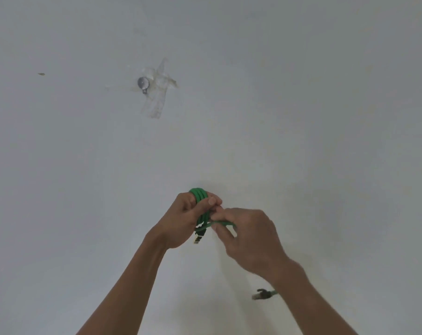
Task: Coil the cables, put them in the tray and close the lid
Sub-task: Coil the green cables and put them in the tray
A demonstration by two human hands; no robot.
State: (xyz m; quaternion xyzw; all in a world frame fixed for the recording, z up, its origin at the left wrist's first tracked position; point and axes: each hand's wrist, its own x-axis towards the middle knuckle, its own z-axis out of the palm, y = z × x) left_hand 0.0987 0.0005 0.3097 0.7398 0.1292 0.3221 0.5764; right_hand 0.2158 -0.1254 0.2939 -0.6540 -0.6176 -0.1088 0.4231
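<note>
Green Ethernet cable [200, 201] coiled upright in left hand [183, 218] grip, lower centre; right hand [248, 235] pinching tail strand, just right.

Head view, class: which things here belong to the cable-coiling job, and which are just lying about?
Part of the job:
- green cable, coiled in the left hand
- right hand, pinching a strand of it
- loose plug at its other end

Just lying about:
- taped metal piece
- small dark speck
</note>
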